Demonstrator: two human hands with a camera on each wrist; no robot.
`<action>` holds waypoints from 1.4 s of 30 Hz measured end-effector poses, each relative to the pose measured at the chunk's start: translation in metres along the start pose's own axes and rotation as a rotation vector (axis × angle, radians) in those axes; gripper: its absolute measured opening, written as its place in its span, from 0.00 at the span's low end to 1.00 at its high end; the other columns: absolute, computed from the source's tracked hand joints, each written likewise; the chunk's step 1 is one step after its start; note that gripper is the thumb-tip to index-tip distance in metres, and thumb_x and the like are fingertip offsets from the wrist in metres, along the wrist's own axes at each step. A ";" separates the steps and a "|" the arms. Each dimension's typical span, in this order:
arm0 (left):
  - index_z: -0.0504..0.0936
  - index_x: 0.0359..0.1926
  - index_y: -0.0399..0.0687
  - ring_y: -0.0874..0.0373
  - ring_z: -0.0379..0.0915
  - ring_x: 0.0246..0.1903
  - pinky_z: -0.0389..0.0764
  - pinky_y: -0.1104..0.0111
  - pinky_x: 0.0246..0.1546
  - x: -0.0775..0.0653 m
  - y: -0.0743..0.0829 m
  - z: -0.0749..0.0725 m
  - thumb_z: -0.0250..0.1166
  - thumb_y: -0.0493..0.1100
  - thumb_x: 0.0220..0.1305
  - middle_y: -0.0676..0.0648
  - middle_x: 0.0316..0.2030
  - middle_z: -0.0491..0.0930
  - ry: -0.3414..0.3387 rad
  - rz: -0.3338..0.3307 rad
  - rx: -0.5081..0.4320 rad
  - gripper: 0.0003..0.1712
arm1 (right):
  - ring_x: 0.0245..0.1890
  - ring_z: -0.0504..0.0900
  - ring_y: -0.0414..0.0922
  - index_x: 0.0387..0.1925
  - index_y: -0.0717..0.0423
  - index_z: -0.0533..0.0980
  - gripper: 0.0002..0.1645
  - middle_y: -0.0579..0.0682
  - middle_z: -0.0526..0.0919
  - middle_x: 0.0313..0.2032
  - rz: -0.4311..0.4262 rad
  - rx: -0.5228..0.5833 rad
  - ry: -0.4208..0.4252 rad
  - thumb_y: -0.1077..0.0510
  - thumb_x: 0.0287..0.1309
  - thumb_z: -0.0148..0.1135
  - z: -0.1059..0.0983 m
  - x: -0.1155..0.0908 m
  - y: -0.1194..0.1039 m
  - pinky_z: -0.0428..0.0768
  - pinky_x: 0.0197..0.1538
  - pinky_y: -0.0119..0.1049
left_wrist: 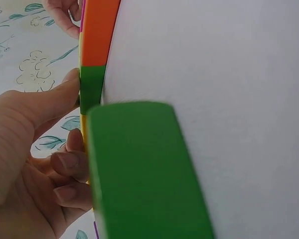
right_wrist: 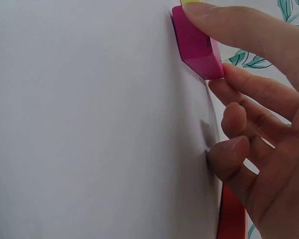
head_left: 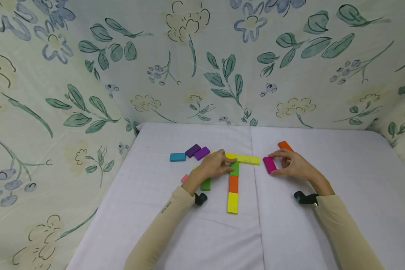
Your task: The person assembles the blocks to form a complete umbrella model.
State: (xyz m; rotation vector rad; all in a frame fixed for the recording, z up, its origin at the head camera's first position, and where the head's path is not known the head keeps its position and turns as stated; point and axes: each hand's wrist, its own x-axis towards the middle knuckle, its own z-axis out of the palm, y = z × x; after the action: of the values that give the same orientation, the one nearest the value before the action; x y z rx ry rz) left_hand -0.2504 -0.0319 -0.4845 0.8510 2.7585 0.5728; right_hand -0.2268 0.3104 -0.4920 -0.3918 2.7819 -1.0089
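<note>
Yellow blocks point(head_left: 249, 159) lie end to end in a row across the white table. From that row a column runs toward me: a green block point(head_left: 235, 170), an orange block point(head_left: 233, 184) and a yellow block point(head_left: 232, 203). My left hand point(head_left: 213, 165) pinches the green block where it meets the row; its thumb is at the block's side in the left wrist view. Just beyond the row's right end, my right hand point(head_left: 297, 165) holds a magenta block point(head_left: 269, 165) between thumb and fingers. That block is tilted in the right wrist view.
Left of the row lie a blue block point(head_left: 177, 157) and two purple blocks point(head_left: 193, 150). Another green block point(head_left: 206, 185) and a partly hidden pink block point(head_left: 184, 178) are by my left forearm. Behind my right hand is a loose orange block point(head_left: 285, 145). Floral cloth point(head_left: 195, 90) hangs behind the table.
</note>
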 end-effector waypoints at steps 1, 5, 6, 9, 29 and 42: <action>0.78 0.66 0.70 0.61 0.64 0.33 0.59 0.74 0.32 0.000 0.000 0.000 0.69 0.60 0.67 0.52 0.39 0.69 0.000 0.000 0.000 0.28 | 0.32 0.73 0.43 0.62 0.50 0.79 0.38 0.53 0.79 0.45 -0.004 0.004 0.002 0.48 0.49 0.83 0.000 0.000 0.000 0.70 0.34 0.31; 0.79 0.66 0.69 0.61 0.63 0.33 0.59 0.74 0.32 -0.001 0.000 0.000 0.69 0.60 0.67 0.52 0.39 0.69 0.003 0.003 0.003 0.27 | 0.32 0.72 0.43 0.61 0.51 0.80 0.38 0.53 0.78 0.42 -0.009 0.013 0.015 0.48 0.48 0.84 0.001 0.001 0.000 0.69 0.34 0.32; 0.79 0.66 0.69 0.61 0.63 0.33 0.59 0.73 0.32 -0.001 0.000 0.000 0.69 0.60 0.67 0.52 0.39 0.69 0.003 0.004 0.001 0.27 | 0.32 0.72 0.43 0.60 0.51 0.80 0.38 0.53 0.78 0.41 -0.007 0.013 0.021 0.48 0.48 0.84 0.001 0.002 0.000 0.69 0.34 0.32; 0.79 0.66 0.69 0.61 0.63 0.33 0.58 0.73 0.32 -0.001 0.000 0.000 0.69 0.60 0.67 0.52 0.39 0.69 0.002 0.004 -0.004 0.27 | 0.33 0.71 0.45 0.60 0.50 0.80 0.38 0.54 0.75 0.37 0.014 0.004 0.044 0.46 0.48 0.84 0.001 0.004 -0.003 0.68 0.33 0.32; 0.79 0.66 0.69 0.61 0.63 0.33 0.59 0.74 0.33 0.000 0.002 0.000 0.69 0.60 0.67 0.52 0.39 0.70 0.001 0.001 -0.022 0.27 | 0.38 0.69 0.49 0.65 0.58 0.77 0.41 0.56 0.73 0.48 0.125 -0.030 0.147 0.44 0.54 0.80 0.008 0.031 -0.012 0.67 0.34 0.34; 0.78 0.66 0.69 0.61 0.63 0.34 0.58 0.73 0.33 0.000 0.000 -0.001 0.68 0.60 0.68 0.52 0.40 0.69 -0.001 -0.020 -0.031 0.27 | 0.33 0.70 0.49 0.68 0.60 0.75 0.42 0.56 0.71 0.38 0.124 -0.042 0.147 0.48 0.56 0.78 0.009 0.022 -0.013 0.69 0.30 0.33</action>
State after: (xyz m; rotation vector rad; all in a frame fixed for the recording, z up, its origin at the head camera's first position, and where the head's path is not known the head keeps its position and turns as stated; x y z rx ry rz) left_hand -0.2509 -0.0317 -0.4833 0.8156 2.7462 0.6097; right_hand -0.2429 0.2890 -0.4921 -0.1526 2.9192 -0.9895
